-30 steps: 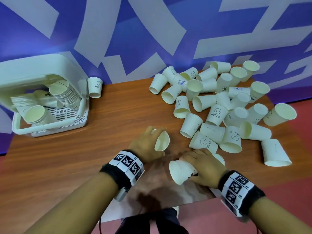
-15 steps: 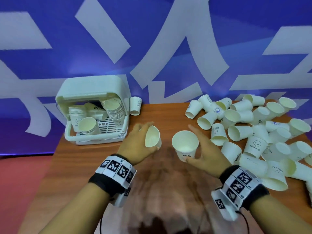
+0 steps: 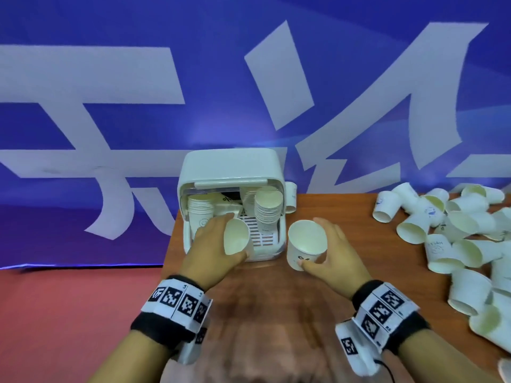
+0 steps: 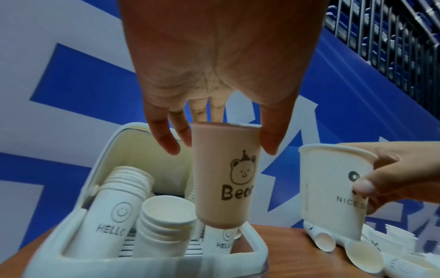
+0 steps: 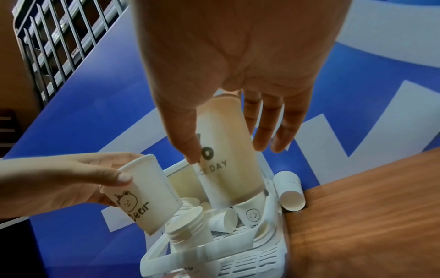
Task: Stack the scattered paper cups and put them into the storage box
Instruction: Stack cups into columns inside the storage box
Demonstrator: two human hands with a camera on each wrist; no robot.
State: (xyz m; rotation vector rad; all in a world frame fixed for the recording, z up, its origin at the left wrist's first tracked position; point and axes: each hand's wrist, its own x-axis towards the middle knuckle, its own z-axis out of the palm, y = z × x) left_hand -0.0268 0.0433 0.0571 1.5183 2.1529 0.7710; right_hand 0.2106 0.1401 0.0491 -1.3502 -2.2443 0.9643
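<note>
My left hand [image 3: 214, 248] grips a white paper cup printed "Bear" [image 3: 236, 240] [image 4: 225, 175] [image 5: 146, 197], held in the air just in front of the open white storage box [image 3: 232, 167] [image 4: 78, 257] [image 5: 266, 250]. Beside it, my right hand [image 3: 336, 252] holds a "NICE DAY" cup [image 3: 305, 244] [image 5: 226, 150] [image 4: 333, 190] upright, mouth toward me, to the right of the box front. Inside the box stand stacks of cups [image 3: 268, 205] [image 4: 164, 225]. Several loose cups [image 3: 453, 239] lie scattered on the table's right side.
The wooden table [image 3: 318, 313] runs from the box to the right edge of view. One cup [image 3: 291, 197] stands against the box's right side. A blue and white wall banner [image 3: 249, 78] rises behind; red floor [image 3: 69, 313] lies to the left.
Both hands have lifted their cups off the table and carried them left to the storage box. The view has swung left, leaving the scattered pile at the right.
</note>
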